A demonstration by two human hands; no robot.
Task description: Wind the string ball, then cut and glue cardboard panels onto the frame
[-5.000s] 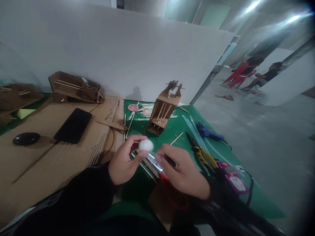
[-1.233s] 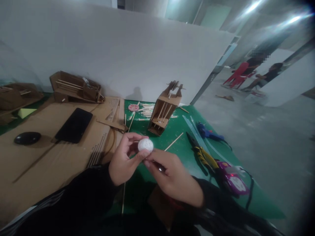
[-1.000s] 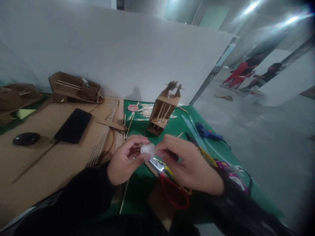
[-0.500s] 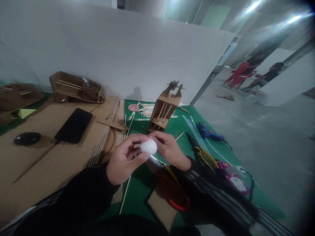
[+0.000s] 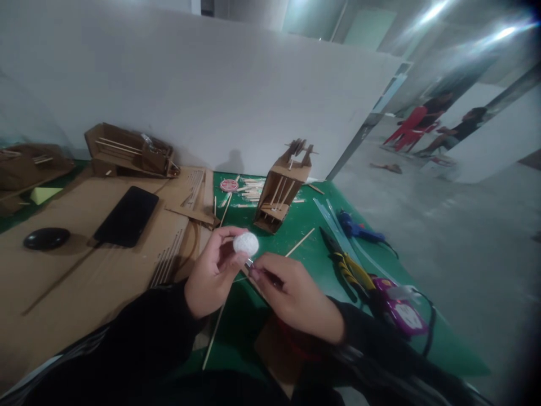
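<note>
My left hand (image 5: 215, 268) pinches a small white ball (image 5: 245, 244) with a rough, thread-like surface between thumb and fingers. Just right of it, my right hand (image 5: 291, 290) is closed round the blades of a pair of scissors. A short piece of the silver scissor blades (image 5: 249, 263) shows between the fingers, close under the ball; whether it touches the ball I cannot tell. The red scissor handles lie in shadow beneath my right forearm, mostly hidden. Beyond both hands, a cardboard model (image 5: 281, 194) with thin sticks inside stands upright on the green table (image 5: 325, 270).
Pliers (image 5: 350, 268), a blue glue gun (image 5: 357, 227) and a purple device (image 5: 397, 310) lie at the right. Left is a cardboard sheet (image 5: 84, 282) with a black phone (image 5: 127, 216) and a mouse (image 5: 46, 238). A white partition (image 5: 190, 84) stands behind; people sit far right.
My left hand has shifted the ball slightly left and up. My right hand has left the ball's side, moved lower and closed on the scissor blades.
</note>
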